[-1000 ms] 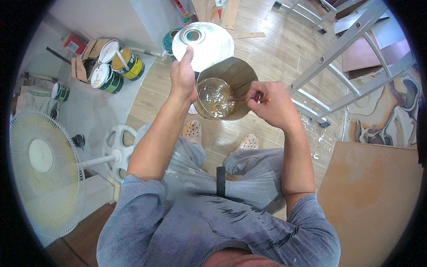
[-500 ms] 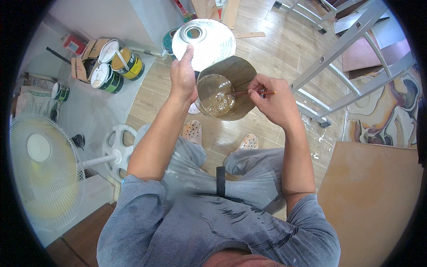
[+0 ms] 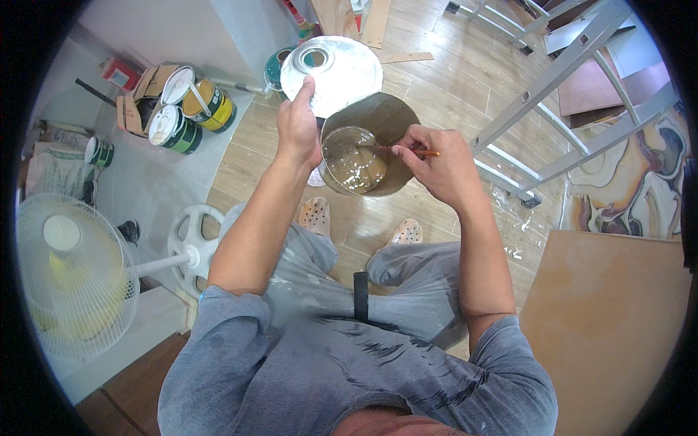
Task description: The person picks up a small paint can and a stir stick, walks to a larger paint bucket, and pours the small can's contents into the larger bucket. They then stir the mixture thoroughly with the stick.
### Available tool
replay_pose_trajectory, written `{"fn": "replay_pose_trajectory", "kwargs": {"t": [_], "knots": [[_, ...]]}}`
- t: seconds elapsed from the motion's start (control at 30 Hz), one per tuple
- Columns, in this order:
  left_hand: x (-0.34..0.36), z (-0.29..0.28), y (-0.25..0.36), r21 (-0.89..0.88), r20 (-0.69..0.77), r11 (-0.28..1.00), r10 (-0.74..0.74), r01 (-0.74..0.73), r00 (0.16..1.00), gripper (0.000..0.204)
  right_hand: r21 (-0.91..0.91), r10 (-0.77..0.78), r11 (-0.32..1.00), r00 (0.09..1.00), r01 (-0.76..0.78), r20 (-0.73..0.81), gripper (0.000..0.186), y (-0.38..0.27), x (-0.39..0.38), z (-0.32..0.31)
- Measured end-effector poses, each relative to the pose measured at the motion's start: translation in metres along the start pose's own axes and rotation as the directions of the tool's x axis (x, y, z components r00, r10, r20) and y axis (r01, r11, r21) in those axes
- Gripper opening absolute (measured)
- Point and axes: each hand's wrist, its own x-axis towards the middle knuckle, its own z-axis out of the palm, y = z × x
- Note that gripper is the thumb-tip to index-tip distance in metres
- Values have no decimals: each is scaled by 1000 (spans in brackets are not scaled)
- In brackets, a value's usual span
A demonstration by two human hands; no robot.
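My left hand (image 3: pixel 298 134) is closed at the left side of a tilted metal can (image 3: pixel 396 120). Its thumb lies on a white round lid (image 3: pixel 352 76) with a ringed hole, beside the can's far rim; its other fingers are mostly hidden. Cloudy brownish liquid (image 3: pixel 349 161) with bright glints lies inside the can. Above the can's right side, my right hand (image 3: pixel 440 163) pinches a thin reddish-brown stick (image 3: pixel 425 152). The stick's far end reaches down into the liquid, and its tip cannot be made out.
An aluminium ladder (image 3: pixel 552 87) stands at the right, near a brown board (image 3: pixel 603 327). To the left are a white fan (image 3: pixel 80 276) and a yellow paint can (image 3: pixel 214 109) among other cans. A teal can (image 3: pixel 274 65) stands behind the lid on the wood-look floor (image 3: pixel 443 94).
My right hand and the stick have moved slightly left, and the liquid's surface has shifted. The white lid has tipped a little nearer; my left hand has barely moved.
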Motion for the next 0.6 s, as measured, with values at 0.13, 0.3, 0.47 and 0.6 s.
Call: {"fn": "replay_pose_trajectory", "kwargs": {"t": [0.13, 0.3, 0.47, 0.6], "knots": [[-2, 3, 1, -1, -9, 1000, 2, -2, 1000, 50, 52, 21, 998, 999, -19, -38, 19, 0, -1, -2], [-4, 6, 2, -2, -16, 1000, -23, 23, 1000, 51, 1, 37, 999, 999, -37, -39, 15, -4, 1, -2], [0, 0, 0, -31, -23, 999, -33, 32, 999, 51, -17, -32, 999, 991, 34, 128, 13, -15, -5, -3], [0, 1, 1, -42, -27, 998, -53, 52, 998, 50, 63, -92, 995, 985, 83, 146, 12, -11, -7, -3]]}}
